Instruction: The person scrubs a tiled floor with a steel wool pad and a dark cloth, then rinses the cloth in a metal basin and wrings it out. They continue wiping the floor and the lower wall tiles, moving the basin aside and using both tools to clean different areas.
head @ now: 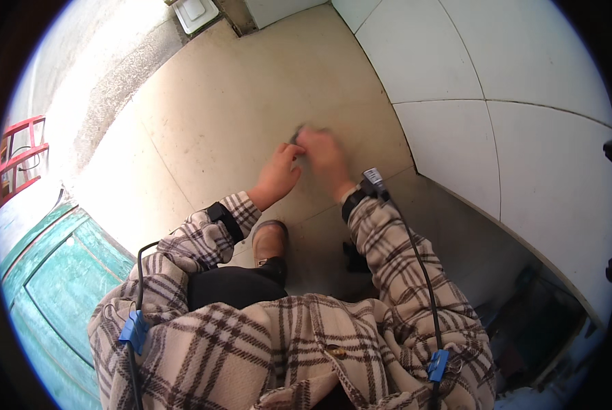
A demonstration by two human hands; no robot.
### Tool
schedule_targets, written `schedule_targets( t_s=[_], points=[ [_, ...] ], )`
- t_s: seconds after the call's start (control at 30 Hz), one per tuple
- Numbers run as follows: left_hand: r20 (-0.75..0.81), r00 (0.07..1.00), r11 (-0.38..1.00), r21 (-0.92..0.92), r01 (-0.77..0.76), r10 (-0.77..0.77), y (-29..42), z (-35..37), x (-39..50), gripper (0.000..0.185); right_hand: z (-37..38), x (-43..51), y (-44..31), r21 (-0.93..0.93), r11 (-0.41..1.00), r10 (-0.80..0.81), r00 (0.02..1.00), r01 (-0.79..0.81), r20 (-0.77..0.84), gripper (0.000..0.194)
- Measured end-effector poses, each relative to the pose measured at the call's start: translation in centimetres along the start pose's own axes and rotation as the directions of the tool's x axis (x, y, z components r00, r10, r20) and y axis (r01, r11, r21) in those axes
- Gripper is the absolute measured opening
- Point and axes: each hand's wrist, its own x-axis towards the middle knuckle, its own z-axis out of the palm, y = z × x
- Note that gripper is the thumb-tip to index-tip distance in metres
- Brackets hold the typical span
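Observation:
My left hand [279, 173] and my right hand [322, 149] meet in front of me above the tiled floor [224, 97]. Blurred by motion, the right one has its fingers closed around a small dark object [298, 134] whose kind I cannot tell. The left thumb and fingertips are curled close beside that object; whether they grip it too is unclear. Both wrists wear black straps over plaid sleeves. Below the hands a brown shoe [270, 243] stands on the floor.
White wall tiles [439, 133] rise at the right. A worn green wooden door [75, 271] is at the lower left, with a red metal frame [23, 159] beyond it. A white lidded container [195, 14] sits at the top. Black cables run along both my arms.

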Motion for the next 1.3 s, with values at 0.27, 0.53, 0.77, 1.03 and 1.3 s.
schedule_targets(
  t_s=[0.27,0.53,0.77,1.03,1.3],
  points=[
    [-0.307,0.923,0.966,0.182,-0.183,0.233,2.2,-1.6,0.3,0.06,-1.7,3.0,2.0,-0.027,0.897,0.393,0.826,-0.44,-0.405,0.03],
    [-0.327,0.923,0.976,0.144,-0.164,0.204,2.2,-1.5,0.8,0.071,-3.2,6.7,4.6,-0.057,0.924,0.343,0.886,-0.378,-0.313,0.033],
    [-0.295,0.946,0.989,0.098,-0.114,0.138,1.7,-0.6,0.3,0.07,-5.3,-6.6,2.5,-0.356,0.742,0.36,0.786,-0.568,-0.503,0.052],
    [-0.237,0.952,0.976,0.139,-0.166,0.195,1.3,-0.7,0.8,0.065,-6.7,6.6,8.8,-0.744,0.663,-0.14,0.963,-0.082,-0.231,0.025],
    [-0.176,0.979,0.994,0.058,-0.091,0.1,1.6,-0.6,0.0,0.065,-6.3,-4.3,6.1,-0.78,0.488,0.118,0.915,-0.392,-0.385,0.028]
  ],
)
